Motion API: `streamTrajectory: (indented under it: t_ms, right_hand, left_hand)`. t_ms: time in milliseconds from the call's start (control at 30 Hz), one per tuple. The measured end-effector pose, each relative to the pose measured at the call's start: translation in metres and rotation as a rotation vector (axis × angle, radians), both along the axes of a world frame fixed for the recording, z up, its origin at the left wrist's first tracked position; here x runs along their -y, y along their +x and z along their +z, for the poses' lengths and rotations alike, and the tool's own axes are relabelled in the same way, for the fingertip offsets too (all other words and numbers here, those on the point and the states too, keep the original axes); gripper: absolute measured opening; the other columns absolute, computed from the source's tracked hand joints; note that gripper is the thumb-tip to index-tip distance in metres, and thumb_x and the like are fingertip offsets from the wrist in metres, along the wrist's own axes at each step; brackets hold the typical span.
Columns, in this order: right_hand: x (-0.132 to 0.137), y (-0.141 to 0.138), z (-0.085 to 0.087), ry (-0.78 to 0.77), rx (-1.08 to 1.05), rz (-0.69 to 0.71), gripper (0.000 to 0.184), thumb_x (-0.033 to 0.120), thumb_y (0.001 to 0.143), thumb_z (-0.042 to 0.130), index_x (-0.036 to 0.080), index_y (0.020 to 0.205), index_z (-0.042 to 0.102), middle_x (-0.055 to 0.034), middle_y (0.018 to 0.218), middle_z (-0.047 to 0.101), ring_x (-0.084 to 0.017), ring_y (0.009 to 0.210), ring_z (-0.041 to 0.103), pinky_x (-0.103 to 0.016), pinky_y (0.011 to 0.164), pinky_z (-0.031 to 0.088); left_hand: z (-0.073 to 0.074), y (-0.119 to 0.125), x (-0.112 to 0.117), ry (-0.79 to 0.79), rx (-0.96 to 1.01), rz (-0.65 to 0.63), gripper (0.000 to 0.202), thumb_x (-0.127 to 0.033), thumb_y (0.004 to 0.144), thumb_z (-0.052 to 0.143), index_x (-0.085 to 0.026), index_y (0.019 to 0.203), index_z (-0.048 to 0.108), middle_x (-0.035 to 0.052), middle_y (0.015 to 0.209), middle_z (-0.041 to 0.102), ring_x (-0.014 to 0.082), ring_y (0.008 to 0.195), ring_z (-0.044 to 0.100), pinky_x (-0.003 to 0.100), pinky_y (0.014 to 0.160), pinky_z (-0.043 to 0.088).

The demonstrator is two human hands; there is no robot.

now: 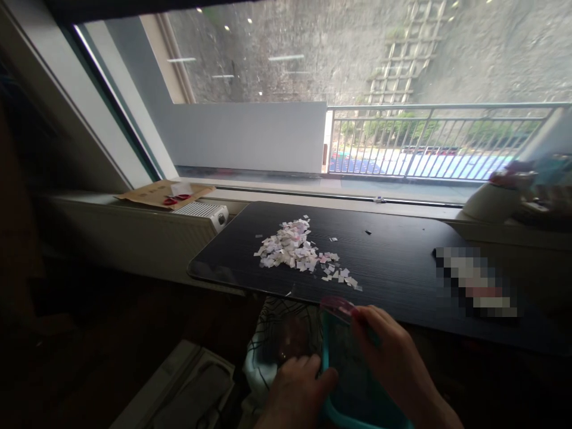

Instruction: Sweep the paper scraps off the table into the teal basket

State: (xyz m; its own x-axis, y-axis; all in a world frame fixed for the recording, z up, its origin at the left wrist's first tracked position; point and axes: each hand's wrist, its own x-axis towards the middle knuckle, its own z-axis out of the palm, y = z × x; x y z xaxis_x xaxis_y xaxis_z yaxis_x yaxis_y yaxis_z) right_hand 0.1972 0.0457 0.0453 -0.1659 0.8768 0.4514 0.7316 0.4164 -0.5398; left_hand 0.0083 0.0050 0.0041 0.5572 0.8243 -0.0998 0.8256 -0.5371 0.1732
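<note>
A turquoise plastic bin (325, 339) is at the table's front edge, low in the view. My left hand (297, 384) is closed at its left rim, with the thumb over the rim and the fingers curled outside. My right hand (393, 345) pinches a pinkish see-through plastic piece (337, 307) with a rounded edge, above the far side of the bin. What kind of thing it is I cannot make out. On the dark table (384, 256) just beyond lies a heap of small white and pinkish paper pieces (288, 245), with a looser trail toward the front edge.
To the left, red-handled scissors (177, 199) lie on a brown envelope (147, 193), near a white slatted box (203, 211). A blurred dark object (478, 286) lies at the table's right. A patterned cloth or bag (259, 351) is beside the bin. A window ledge (313, 193) runs behind.
</note>
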Motion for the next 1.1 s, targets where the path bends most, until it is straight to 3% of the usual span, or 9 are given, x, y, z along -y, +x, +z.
streamTrajectory:
  t_ms: [100,167,633,700,867,1100]
  right_hand:
    - [-0.01,0.028,-0.002,0.066,0.023,-0.224,0.015,0.028,0.088,0.047,0.02,0.092,0.06,-0.0045,0.087,0.065,-0.017,0.075,0.061,-0.028,0.066,0.047]
    - [-0.014,0.041,-0.004,0.091,0.069,-0.297,0.016,0.028,0.087,0.048,0.02,0.092,0.06,-0.0052,0.088,0.066,-0.018,0.075,0.062,-0.03,0.066,0.048]
    - [-0.005,0.019,0.007,0.017,0.048,-0.138,0.016,0.025,0.088,0.045,0.021,0.087,0.06,-0.0038,0.081,0.066,-0.017,0.071,0.062,-0.027,0.064,0.048]
    - [-0.01,0.017,0.011,0.003,0.061,-0.118,0.016,0.024,0.088,0.044,0.02,0.087,0.06,-0.0036,0.082,0.066,-0.017,0.073,0.061,-0.027,0.066,0.047]
    - [-0.02,0.03,0.016,0.046,0.099,-0.245,0.014,0.024,0.086,0.047,0.02,0.089,0.06,-0.0037,0.084,0.066,-0.017,0.073,0.061,-0.029,0.067,0.046]
    - [-0.015,0.03,0.017,0.034,0.147,-0.15,0.015,0.022,0.087,0.045,0.02,0.087,0.06,-0.0034,0.082,0.066,-0.016,0.073,0.06,-0.028,0.065,0.045]
  left_hand:
    - [-0.003,-0.002,0.001,0.034,0.041,0.003,0.044,-0.051,0.07,0.069,-0.026,0.104,0.055,0.0033,0.091,0.057,0.0251,0.081,0.056,0.034,0.067,0.042]
    - [-0.005,-0.002,0.001,0.05,0.057,0.008,0.044,-0.05,0.07,0.069,-0.025,0.104,0.056,0.0037,0.092,0.057,0.0258,0.083,0.056,0.034,0.068,0.042]
    - [0.0,-0.003,-0.001,0.016,0.032,-0.004,0.045,-0.045,0.068,0.071,-0.025,0.104,0.055,0.0019,0.091,0.055,0.024,0.082,0.054,0.033,0.07,0.04]
    - [0.003,-0.005,-0.002,0.021,0.056,-0.012,0.04,-0.044,0.068,0.071,-0.025,0.099,0.055,0.0014,0.089,0.056,0.0233,0.081,0.054,0.034,0.072,0.039]
    - [0.007,-0.013,0.0,0.092,0.169,-0.029,0.024,-0.03,0.069,0.067,-0.022,0.087,0.054,0.0004,0.082,0.057,0.0217,0.078,0.055,0.038,0.081,0.037]
    - [0.003,-0.014,-0.001,0.143,0.206,-0.135,0.016,-0.027,0.073,0.066,-0.022,0.079,0.052,-0.002,0.072,0.053,0.0183,0.067,0.055,0.034,0.073,0.039]
